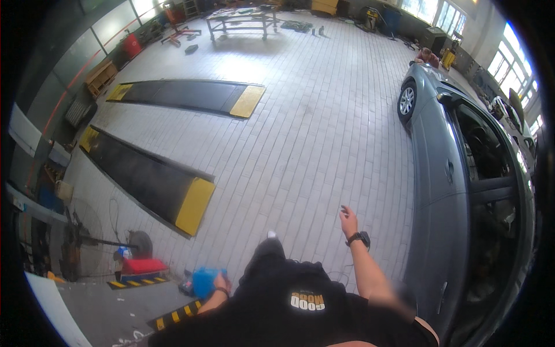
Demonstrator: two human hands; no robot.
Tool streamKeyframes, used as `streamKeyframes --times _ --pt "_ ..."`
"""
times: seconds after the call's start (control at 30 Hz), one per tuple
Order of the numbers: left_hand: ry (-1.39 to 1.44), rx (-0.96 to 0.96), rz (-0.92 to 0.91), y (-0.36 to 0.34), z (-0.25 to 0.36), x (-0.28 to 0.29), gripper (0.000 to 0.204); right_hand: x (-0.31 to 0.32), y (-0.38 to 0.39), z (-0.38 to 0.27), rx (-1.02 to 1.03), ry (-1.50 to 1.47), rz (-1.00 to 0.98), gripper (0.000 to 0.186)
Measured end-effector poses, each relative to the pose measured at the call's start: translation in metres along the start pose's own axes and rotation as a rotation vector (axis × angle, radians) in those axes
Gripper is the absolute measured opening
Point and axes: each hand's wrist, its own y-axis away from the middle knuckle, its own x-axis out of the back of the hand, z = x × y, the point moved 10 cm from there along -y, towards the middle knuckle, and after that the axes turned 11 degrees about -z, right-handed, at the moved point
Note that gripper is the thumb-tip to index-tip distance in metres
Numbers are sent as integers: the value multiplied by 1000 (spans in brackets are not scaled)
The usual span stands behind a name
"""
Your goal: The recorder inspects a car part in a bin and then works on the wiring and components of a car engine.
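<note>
Low at my left side, my left hand is closed at the edge of a blue plastic container. It appears to hold it, though the grip itself is small and partly hidden. My right hand hangs out in front over the tiled floor, its fingers loosely apart and nothing in them. A dark watch sits on that wrist. To my right stands a grey car, apart from my right hand.
Two dark ramps with yellow ends are set in the floor ahead left. A red case and a fan stand at the left. A person leans at the car's front. A worktable is at the back.
</note>
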Motion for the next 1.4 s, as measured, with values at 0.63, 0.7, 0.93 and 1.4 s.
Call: streamKeyframes --times 0.63,0.7,0.93,1.4 --pt "-172 -228 -628 -244 462 -686 29 88 -200 160 -714 -442 384 32" --pt "-184 -242 -665 -230 503 -751 28 84 -249 154 -720 -502 436 27" --pt "-365 -20 -623 -341 468 -801 32 44 -462 149 -843 -440 396 23" --pt "102 185 -128 -395 537 -874 28 -60 -1202 -165 -205 -307 -169 30"
